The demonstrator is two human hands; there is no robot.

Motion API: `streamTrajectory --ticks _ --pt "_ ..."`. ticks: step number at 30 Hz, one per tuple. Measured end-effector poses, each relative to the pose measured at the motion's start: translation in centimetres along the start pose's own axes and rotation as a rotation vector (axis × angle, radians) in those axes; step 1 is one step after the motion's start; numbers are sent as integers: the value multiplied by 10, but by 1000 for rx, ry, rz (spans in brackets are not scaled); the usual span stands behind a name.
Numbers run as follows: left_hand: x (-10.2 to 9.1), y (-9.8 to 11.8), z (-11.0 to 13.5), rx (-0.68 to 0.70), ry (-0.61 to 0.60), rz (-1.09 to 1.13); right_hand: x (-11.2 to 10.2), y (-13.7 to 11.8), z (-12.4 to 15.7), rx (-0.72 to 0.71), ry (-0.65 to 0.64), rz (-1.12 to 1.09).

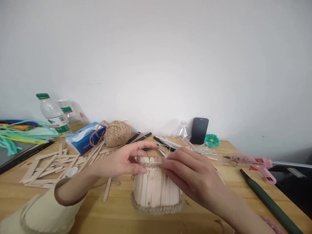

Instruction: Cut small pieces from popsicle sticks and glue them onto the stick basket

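A container made of upright craft sticks [152, 190] stands on the table before me, with a twine band around its base. On its front, below a glittery trim [154, 164] near the rim, is a small wooden flower [152, 173]. My left hand [124, 159] grips the rim at the left, thumb outside, index finger stretched over the top. At the right end of the trim, my right hand [190, 170] has its fingers pinched together against the rim. A pointed metal tip [162, 152] shows beside those fingers; whether it is held is hidden.
Loose craft sticks [48, 169], a twine ball [118, 134] and a blue tissue pack [85, 136] lie left. Bottles [55, 113] stand behind. At the back are a phone [200, 130] and green flower [212, 140]. A pink glue gun [260, 165] and dark green tool [268, 198] lie right.
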State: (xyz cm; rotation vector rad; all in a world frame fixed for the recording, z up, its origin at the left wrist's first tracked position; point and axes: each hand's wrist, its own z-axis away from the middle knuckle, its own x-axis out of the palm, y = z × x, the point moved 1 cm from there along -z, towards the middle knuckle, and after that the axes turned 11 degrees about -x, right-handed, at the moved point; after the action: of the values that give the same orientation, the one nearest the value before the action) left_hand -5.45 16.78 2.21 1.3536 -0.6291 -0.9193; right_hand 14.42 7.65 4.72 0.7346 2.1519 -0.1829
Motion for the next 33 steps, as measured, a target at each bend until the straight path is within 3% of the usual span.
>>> streamTrajectory --ticks 9,15,21,25,29,31,33 --pt "4 4 0 -30 -56 50 -3 -4 -10 -174 -157 161" --pt "5 4 -1 -16 -27 30 -3 -4 -18 -263 -167 241" --pt "5 4 0 21 -2 -23 3 0 -20 -200 -174 167" --pt "1 4 1 47 -27 -19 5 6 -14 46 54 -158" --pt "-8 2 -1 62 -28 10 4 20 9 502 316 -484" --pt "-12 2 -2 75 0 10 8 30 27 800 557 -564" --pt "-14 3 -2 91 20 12 17 37 44 911 624 -564"
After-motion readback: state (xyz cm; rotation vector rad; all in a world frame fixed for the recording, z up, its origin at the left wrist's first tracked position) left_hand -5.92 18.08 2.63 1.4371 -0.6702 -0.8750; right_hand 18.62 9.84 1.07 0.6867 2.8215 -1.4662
